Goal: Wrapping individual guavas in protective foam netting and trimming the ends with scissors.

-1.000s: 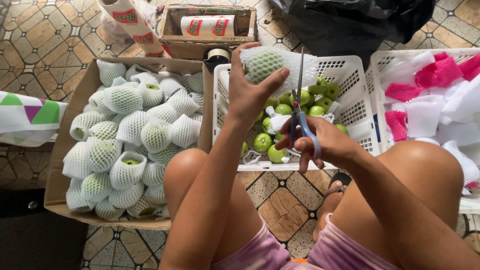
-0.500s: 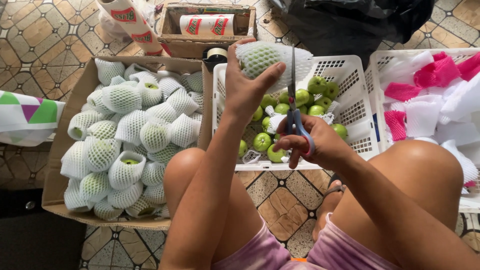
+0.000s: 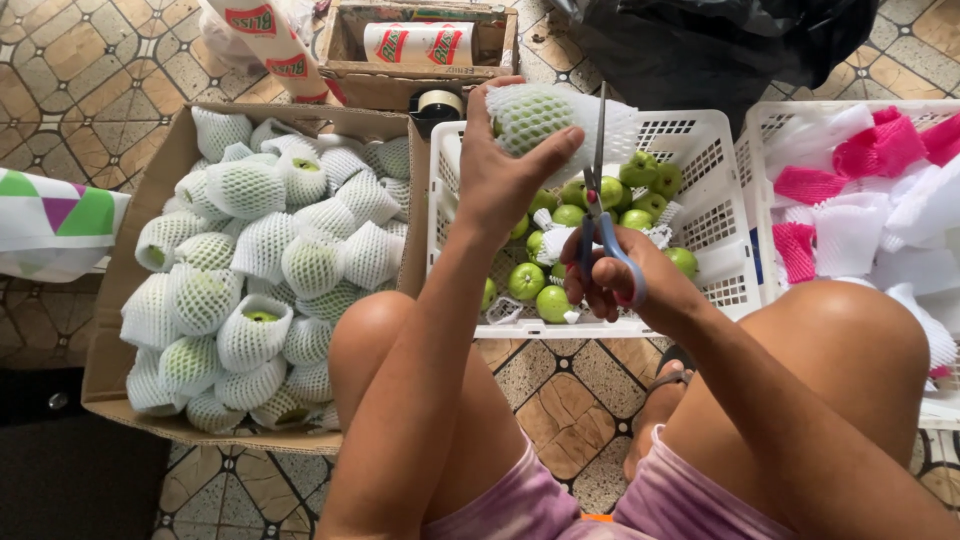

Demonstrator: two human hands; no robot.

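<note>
Inside white crate (image 3: 700, 170), green fruits (image 3: 545, 285), cardboard box (image 3: 110, 340), netted fruits (image 3: 260, 250)

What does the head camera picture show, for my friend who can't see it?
The left hand holds up a green fruit in white foam netting, while the right hand points blue-handled scissors upward beside it. Below sit a white plastic crate of bare green fruits and a brown cardboard box of netted fruits.

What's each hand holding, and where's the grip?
Left hand: netted green fruit, gripped around its body. Right hand: scissors, fingers through the blue handles.
</note>
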